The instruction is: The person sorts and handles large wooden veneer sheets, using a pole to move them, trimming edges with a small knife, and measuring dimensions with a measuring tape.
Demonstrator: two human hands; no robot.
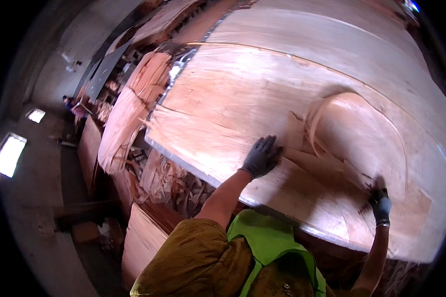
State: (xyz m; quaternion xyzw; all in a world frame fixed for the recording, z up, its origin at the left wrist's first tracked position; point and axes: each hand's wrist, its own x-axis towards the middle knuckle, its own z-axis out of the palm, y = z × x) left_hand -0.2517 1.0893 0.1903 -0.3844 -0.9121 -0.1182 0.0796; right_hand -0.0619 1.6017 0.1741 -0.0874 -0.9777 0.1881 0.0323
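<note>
A wide sheet of thin reddish wood veneer (243,94) lies flat on a big stack in front of me. My left hand (261,156), in a dark glove, presses flat on the sheet near its front edge, fingers spread. My right hand (380,203), also gloved, grips the edge of a loose veneer piece (354,136) that curls up in an arc off the sheet. The curled piece lies to the right of my left hand.
Torn veneer strips (129,114) hang over the stack's left edge, with scrap (168,180) piled below. More veneer stacks (143,237) stand at lower left. A person (70,105) is far off at the left. Bright windows (10,153) show on the left.
</note>
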